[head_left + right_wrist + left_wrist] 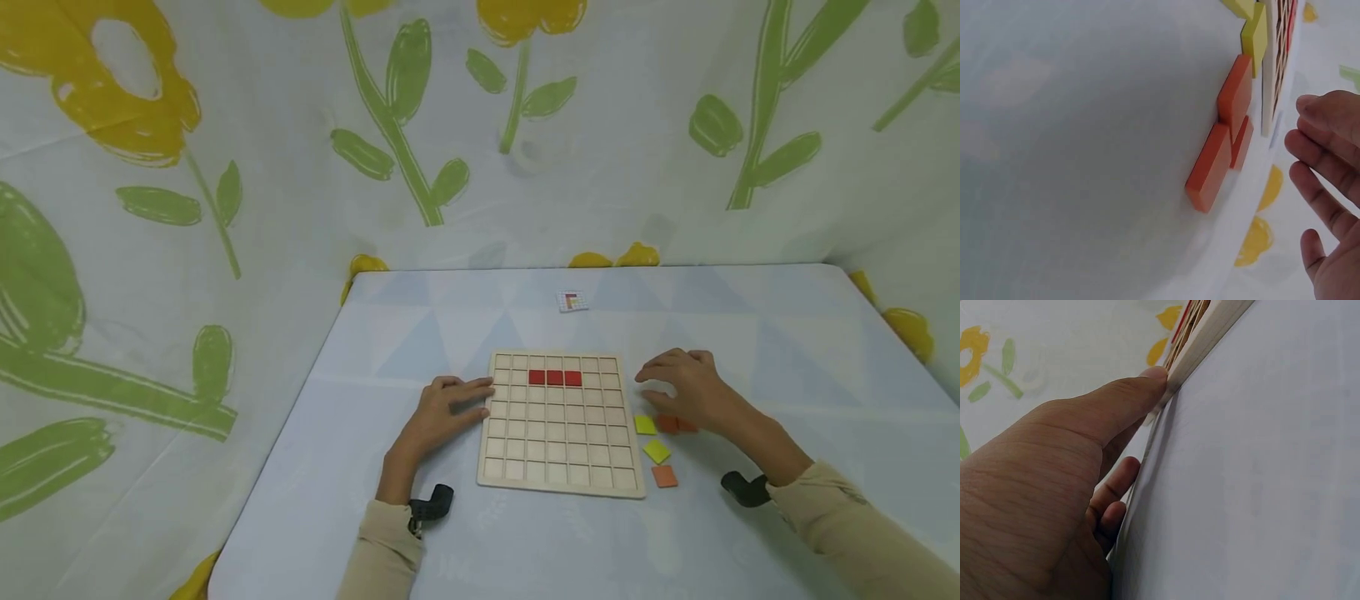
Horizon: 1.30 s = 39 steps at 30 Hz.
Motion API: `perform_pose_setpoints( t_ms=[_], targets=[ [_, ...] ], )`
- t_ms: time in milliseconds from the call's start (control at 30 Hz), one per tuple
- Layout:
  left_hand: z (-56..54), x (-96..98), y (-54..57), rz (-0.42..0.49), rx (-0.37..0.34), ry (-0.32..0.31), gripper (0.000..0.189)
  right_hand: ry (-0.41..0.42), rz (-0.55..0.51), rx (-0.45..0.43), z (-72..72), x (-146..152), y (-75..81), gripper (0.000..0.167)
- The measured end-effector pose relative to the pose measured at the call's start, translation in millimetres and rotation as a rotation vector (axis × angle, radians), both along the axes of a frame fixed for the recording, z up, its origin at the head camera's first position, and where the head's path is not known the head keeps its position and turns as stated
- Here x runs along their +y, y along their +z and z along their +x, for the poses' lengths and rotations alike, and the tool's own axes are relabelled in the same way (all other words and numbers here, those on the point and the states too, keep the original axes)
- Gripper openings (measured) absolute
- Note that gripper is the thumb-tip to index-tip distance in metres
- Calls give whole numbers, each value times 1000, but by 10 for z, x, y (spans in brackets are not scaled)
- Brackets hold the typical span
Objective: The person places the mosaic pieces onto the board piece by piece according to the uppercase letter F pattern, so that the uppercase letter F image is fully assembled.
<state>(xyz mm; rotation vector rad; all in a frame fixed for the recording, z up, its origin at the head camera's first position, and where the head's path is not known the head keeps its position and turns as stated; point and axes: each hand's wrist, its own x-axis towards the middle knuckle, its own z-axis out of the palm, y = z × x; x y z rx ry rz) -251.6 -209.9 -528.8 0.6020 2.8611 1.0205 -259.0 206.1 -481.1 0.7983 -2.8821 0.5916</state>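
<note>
Three red tiles (554,378): these are all we see set in the board, side by side in the second row from its far edge.
Board (557,432): we find it lying flat on the table (525,542), between the two hands; every cell beyond the red row is bare, so we judge the filling only begun.
Loose yellow tiles (657,452): two lie just beside the board's right edge, neither placed.
Loose orange tiles (665,477): one lies nearest us, and a small cluster sits by the right wrist, partly hidden by the arm; we count these as unplaced too.
Card (572,301): beyond the board, it shows small coloured squares, too tiny for us to read fully.
Left hand (447,408): fingers and thumb apart, touching the board's left edge.
Right hand (686,387): above the table beyond the loose tiles, thumb and fingers parted; we see nothing held.
</note>
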Motion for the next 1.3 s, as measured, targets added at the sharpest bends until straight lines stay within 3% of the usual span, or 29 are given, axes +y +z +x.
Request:
perform_pose_setpoints(
  t_ms=[567, 1100, 1300],
  targets=[
    [44, -54, -45, 37, -6, 21, 39, -10, -6, -59, 77, 210, -103, 19],
    [6, -12, -10, 26, 16, -1, 40, 6, 44, -54, 41, 279, -114, 18],
    [13, 6, 5, 41, -10, -9, 39, 8, -2, -16, 56, 280, -99, 18]
  ],
)
